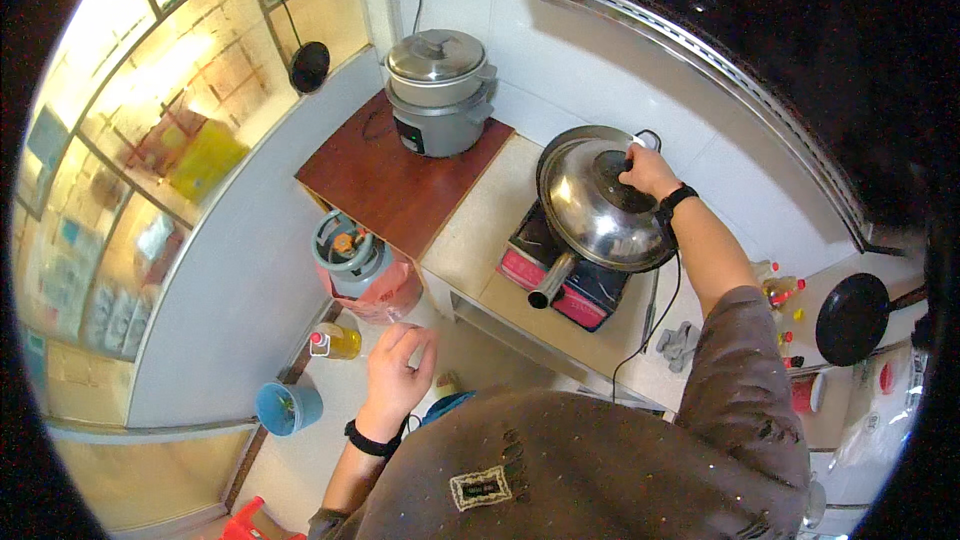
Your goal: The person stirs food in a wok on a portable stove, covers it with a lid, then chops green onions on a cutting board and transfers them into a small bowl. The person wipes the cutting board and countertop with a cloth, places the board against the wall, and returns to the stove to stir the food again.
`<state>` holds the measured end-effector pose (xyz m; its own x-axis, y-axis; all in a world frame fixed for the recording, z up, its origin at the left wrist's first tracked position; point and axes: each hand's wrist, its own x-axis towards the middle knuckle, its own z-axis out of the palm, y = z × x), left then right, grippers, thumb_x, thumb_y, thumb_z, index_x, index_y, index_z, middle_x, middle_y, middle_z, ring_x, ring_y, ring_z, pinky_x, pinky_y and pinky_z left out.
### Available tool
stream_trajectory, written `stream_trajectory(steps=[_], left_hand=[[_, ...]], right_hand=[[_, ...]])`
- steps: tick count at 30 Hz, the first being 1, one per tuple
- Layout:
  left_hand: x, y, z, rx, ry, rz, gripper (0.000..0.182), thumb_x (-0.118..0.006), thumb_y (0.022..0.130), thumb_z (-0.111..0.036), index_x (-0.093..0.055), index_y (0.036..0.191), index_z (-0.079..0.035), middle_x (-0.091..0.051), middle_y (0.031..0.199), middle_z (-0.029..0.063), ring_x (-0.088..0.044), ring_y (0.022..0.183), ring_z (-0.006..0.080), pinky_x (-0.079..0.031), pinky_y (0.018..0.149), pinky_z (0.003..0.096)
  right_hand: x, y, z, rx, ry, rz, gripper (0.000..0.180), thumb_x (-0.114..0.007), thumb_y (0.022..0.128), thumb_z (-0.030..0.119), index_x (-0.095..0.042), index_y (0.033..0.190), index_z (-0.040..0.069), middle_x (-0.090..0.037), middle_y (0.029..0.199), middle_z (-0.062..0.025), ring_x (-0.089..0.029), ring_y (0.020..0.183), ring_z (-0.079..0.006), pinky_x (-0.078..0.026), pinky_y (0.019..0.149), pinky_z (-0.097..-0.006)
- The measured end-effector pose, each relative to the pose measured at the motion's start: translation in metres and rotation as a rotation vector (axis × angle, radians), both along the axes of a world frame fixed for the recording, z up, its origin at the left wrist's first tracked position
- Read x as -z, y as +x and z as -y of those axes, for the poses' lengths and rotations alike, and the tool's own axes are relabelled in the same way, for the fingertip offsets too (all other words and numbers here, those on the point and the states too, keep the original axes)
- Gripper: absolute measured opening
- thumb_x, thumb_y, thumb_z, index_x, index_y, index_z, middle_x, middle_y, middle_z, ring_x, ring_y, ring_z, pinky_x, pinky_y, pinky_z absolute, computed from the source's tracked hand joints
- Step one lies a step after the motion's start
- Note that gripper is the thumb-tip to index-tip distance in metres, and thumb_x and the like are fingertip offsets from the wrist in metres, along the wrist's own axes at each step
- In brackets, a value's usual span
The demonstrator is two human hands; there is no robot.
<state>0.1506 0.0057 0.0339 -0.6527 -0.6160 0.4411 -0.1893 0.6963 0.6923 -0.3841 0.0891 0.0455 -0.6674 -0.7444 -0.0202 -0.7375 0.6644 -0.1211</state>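
A domed steel lid (581,199) covers a wok (549,146) on a portable cooker (525,255) at the counter. The fingers of my right hand (651,171) are closed on the lid's dark knob. The wok's steel handle (553,281) points towards my body. My left hand (401,364) is raised over the floor, its fingers curled with thumb and forefinger near each other, and I see nothing in it. Beyond it are a gas cylinder (364,277) partly wrapped in pink plastic and a bottle of yellow oil (341,342).
A rice cooker with a steamer (442,101) stands on a brown board (390,187). A black cable crosses the counter beside a grey cloth (679,346). Small bottles and a black pan (851,319) are at the right. A blue bucket (289,406) stands on the floor.
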Motion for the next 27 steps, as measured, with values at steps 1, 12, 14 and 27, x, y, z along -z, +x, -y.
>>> stream_trajectory(steps=[1, 12, 14, 27], left_hand=[[0.001, -0.004, 0.001, 0.007, -0.013, 0.007, 0.014, -0.070, 0.076, 0.001, -0.066, 0.089, -0.005, -0.064, 0.085, 0.0121, -0.064, 0.079, 0.0309, -0.052, 0.069, 0.0370], [-0.002, -0.056, 0.003, 0.188, -0.062, 0.011, 0.013, -0.070, 0.077, 0.001, -0.066, 0.086, -0.006, -0.061, 0.078, 0.0098, -0.061, 0.074, 0.0274, -0.049, 0.067, 0.0363], [-0.002, -0.065, -0.001, 0.226, -0.042, 0.028, 0.012, -0.071, 0.076, 0.002, -0.067, 0.085, -0.006, -0.059, 0.073, 0.0084, -0.059, 0.070, 0.0260, -0.048, 0.065, 0.0363], [-0.007, -0.125, -0.049, 0.262, -0.023, 0.164, 0.041, -0.079, 0.073, -0.011, -0.060, 0.110, -0.006, -0.059, 0.107, 0.0139, -0.060, 0.099, 0.0342, -0.051, 0.084, 0.0401]], right_hand=[[-0.001, 0.002, -0.001, -0.021, -0.026, 0.008, 0.048, -0.077, 0.071, 0.028, -0.063, 0.110, 0.002, -0.069, 0.102, -0.0209, -0.066, 0.097, -0.0369, -0.053, 0.087, -0.0435], [-0.054, 0.089, -0.114, 0.112, -0.781, -0.130, 0.027, -0.059, 0.094, 0.030, -0.065, 0.089, 0.004, -0.065, 0.074, -0.0183, -0.065, 0.068, -0.0377, -0.050, 0.059, -0.0427], [-0.024, 0.127, -0.150, 0.238, -0.802, -0.064, 0.026, -0.056, 0.096, 0.027, -0.064, 0.090, 0.003, -0.064, 0.075, -0.0199, -0.064, 0.068, -0.0387, -0.049, 0.059, -0.0418], [0.084, 0.277, -0.230, 0.187, -0.677, 0.169, 0.031, -0.067, 0.086, 0.018, -0.048, 0.067, 0.002, -0.052, 0.059, -0.0173, -0.053, 0.051, -0.0325, -0.041, 0.048, -0.0391]])
